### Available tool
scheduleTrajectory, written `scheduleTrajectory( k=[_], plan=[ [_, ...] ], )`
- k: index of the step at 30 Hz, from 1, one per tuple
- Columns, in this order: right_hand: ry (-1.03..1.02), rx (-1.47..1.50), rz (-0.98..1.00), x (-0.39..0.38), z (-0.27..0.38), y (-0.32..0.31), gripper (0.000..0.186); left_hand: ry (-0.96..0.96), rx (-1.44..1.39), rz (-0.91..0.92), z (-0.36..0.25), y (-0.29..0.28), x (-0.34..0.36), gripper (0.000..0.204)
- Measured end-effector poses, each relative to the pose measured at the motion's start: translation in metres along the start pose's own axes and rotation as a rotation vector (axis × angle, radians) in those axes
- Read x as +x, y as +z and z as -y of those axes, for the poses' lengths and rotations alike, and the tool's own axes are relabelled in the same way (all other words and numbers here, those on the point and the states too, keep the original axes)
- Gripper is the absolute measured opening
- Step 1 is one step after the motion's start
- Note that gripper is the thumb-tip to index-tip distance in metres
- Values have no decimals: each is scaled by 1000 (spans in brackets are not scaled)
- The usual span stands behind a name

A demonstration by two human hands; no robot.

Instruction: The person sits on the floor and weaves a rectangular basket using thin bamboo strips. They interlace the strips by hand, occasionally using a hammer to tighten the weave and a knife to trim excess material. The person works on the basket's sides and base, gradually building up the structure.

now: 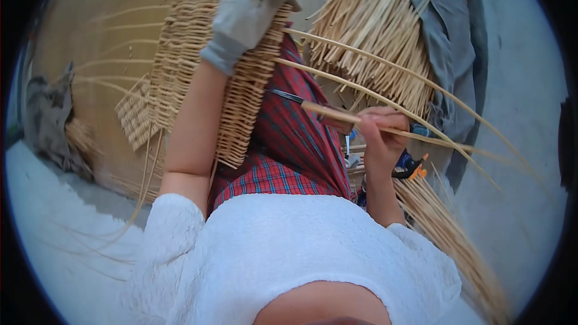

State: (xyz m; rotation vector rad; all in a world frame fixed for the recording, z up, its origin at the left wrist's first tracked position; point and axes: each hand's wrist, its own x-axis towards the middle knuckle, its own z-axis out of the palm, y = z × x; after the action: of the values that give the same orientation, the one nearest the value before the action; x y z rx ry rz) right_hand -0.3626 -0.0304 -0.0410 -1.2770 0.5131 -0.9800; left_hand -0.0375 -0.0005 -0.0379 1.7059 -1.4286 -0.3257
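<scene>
My left hand (244,21), in a grey-white glove, grips the upper edge of a half-woven wicker basket (180,54). The basket's side panel (247,96) stands over my lap. Bare and closed, my right hand (384,132) holds a wooden-handled awl-like tool (328,113). Its narrow dark metal tip points at the woven side, and I cannot tell whether it touches. A thin cane strand (427,138) runs out to the right past my right hand. Two longer strands (373,87) stick out from the basket's edge above that hand.
A thick bundle of cut canes (367,30) lies at the upper right beside grey cloth (448,42). More canes (445,229) lie at the lower right, near an orange-and-black tool (412,165). Loose strands spread left, near a small woven piece (135,111) and dark cloth (51,120).
</scene>
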Motion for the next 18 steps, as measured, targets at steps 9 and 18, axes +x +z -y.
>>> scheduleTrajectory(
  k=[9,18],
  plan=[
    [340,-116,70,17,-1,29,17,-31,114,-94,10,0,-10,62],
    [563,-341,480,39,10,36,30,-5,136,-155,8,6,-8,54]
  ],
)
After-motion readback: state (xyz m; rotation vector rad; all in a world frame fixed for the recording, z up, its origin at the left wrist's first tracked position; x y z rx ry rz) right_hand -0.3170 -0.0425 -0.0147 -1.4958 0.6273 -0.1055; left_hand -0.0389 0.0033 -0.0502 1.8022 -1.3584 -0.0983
